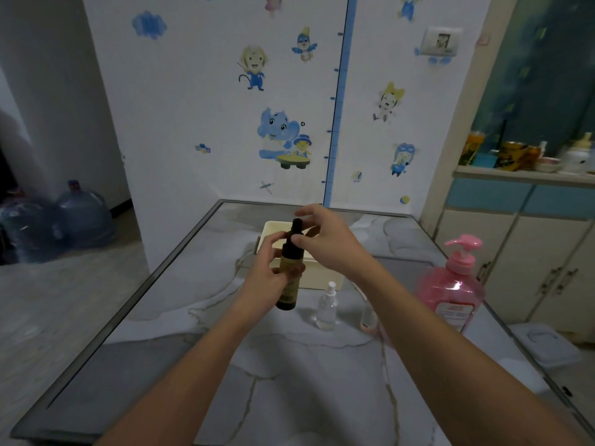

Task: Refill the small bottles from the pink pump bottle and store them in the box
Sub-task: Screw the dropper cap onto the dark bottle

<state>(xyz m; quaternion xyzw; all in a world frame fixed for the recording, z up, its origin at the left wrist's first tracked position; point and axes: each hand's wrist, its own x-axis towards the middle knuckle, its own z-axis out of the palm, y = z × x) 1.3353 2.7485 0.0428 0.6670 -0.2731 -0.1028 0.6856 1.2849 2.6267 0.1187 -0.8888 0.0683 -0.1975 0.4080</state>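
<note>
The left hand [273,268] holds the dark amber bottle [289,265] in the air above the middle of the tabletop [161,365], in front of the cream box [270,231] that stands toward the far edge. Its fingers are wrapped around the lower body of the bottle. The long axis of the bottle stands almost upright, with the black cap [297,226] on top, a little tilted away from the person. The right hand [325,239] is at the cap level, just beside it on the right; its fingers are half spread and curved around the cap, but I cannot tell if they already touch it. So the cap is nearer to the right hand, and I judge that the coming move is to twist it.

The bottle is slim, brown-yellow glass or plastic with a yellowish label. Two clear small bottles, one [326,307] with a white spray top, stand nearer the right edge, and the pink pump bottle [450,284] stands close to that edge.
</note>
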